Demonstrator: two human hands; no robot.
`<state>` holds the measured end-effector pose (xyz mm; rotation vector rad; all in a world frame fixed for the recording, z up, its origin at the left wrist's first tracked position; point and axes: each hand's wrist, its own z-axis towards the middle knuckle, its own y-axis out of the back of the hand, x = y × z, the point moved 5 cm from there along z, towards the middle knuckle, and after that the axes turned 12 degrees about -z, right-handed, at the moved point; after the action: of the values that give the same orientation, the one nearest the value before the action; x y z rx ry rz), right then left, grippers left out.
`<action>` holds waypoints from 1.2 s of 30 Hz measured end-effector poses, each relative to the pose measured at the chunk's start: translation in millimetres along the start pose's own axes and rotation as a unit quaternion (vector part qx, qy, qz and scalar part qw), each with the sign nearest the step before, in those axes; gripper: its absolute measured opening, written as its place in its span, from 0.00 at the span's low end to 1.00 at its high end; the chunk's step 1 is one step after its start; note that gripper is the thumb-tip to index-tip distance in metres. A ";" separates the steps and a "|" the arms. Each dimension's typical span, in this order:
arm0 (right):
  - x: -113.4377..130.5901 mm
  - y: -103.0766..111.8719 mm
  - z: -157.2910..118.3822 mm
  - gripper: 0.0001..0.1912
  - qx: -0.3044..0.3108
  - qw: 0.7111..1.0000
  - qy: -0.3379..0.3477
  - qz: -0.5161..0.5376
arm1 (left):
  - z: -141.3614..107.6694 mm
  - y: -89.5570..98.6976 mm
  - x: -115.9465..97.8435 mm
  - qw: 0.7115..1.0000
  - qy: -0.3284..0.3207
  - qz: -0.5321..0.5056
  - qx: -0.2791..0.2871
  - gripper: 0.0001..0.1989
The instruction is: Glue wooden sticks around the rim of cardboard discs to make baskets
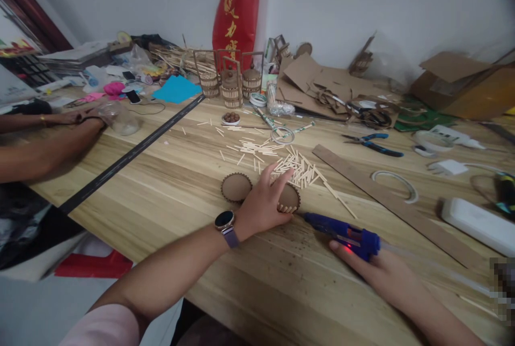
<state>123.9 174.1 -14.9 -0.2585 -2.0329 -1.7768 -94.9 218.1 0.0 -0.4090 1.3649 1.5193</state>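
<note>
My left hand [263, 204], with a watch [224, 221] on its wrist, reaches over a round cardboard disc [288, 196] with short sticks along its near rim. Its fingers are spread, two of them stretching toward a heap of short wooden sticks [300, 169]; the thumb lies by the disc's near edge. My right hand [376, 271] is wrapped around a blue hot glue gun [341, 230], whose red light glows. The gun's nozzle points left, close to the disc. A second round disc [236, 188] with a notched dark rim lies left of my left hand.
Small lidded stick baskets [231, 88] stand at the back before a red bag [237, 13]. Pliers [372, 144], a cardboard strip [386, 201] and a white power strip [478, 222] lie rightward. Across a dark strip [134, 153], another person's hands [86, 115] work near a plastic cup [123, 120].
</note>
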 end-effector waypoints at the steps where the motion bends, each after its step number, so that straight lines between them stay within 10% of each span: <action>1: 0.8 0.2 0.0 0.26 -0.007 1.000 -0.001 -0.005 | 0.0 0.1 -0.4 1.000 -0.001 0.000 0.000 0.49; 36: -14.3 -14.3 -0.8 0.26 0.025 0.999 -0.019 -0.036 | 0.3 -0.1 0.0 1.000 -0.004 -0.001 -0.002 0.49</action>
<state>131.0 173.0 -33.8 -0.2098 -2.1349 -1.7738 -94.7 218.3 0.1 -0.4056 1.3547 1.5211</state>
